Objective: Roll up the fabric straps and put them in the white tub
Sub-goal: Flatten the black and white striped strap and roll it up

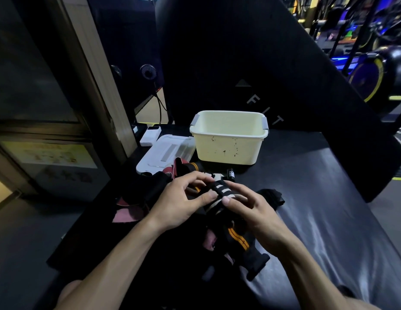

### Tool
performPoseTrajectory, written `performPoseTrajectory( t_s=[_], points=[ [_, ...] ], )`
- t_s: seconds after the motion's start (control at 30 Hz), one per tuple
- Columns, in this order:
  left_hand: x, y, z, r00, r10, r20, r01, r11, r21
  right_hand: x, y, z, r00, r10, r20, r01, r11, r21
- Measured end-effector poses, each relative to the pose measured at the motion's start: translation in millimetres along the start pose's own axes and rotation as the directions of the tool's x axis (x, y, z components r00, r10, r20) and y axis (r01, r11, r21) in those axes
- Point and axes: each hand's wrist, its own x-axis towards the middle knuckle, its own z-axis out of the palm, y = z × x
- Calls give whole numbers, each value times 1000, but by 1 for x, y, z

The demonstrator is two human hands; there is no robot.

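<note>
Sitting at a dark padded bench (318,186), glossy black vinyl with wrinkles on the near right; dim gym room.

Nearest, below the fingers: a heap of dark straps (237,240), one black with an orange stripe, plus pinkish-red pieces spilling off to the left of the left wrist.

Both hands meet over the heap. Left hand (184,202) and right hand (253,209) each pinch the same striped strap (218,191), black-and-white banded. Left thumb and fingertips curl onto it from the left, right thumb and fingers from the right. It's partly rolled between the thumbs. Long axis runs diagonally: near end below the thumbs, pointing back toward the person, far end past the fingertips, aimed up-right toward the tub, ending in a black tab with white print. How tight the roll is, can't tell.

Just right of the right fingers: a small black fabric piece (272,196) flat on the bench.

Beyond the fingertips: white tub (228,148), upright, open top, grey corner handles, dark scuffs on the near wall. No strap visible inside. Well apart from the hands.

Left of the tub, touching or nearly so: flat white lid (166,153), and past that a small white box (150,135).

Further back: large black panel with "FIT" lettering, glass door on the left, blue-lit exercise machines at far right.
</note>
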Motion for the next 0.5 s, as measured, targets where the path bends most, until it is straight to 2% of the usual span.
performPoseTrajectory(
  t_s=[0.13, 0.33, 0.43, 0.5],
  points=[
    [4, 5, -3, 999, 25, 43, -24, 1000, -11, 0, -2, 0, 999, -43, -22, 42, 997, -64],
    [5, 13, 0, 1000, 16, 18, -16, 1000, 15, 0, -2, 0, 995, -75, -60, 68, 992, -107],
    [5, 11, 8, 1000, 18, -4, -18, 993, 117, 2, 2, 2, 990, -72, -119, 54, 988, -141],
    [6, 8, 10, 999, 3, 39, -8, 993, 117, 3, 4, 3, 981, -45, -187, 22, 992, -123]
  ],
)
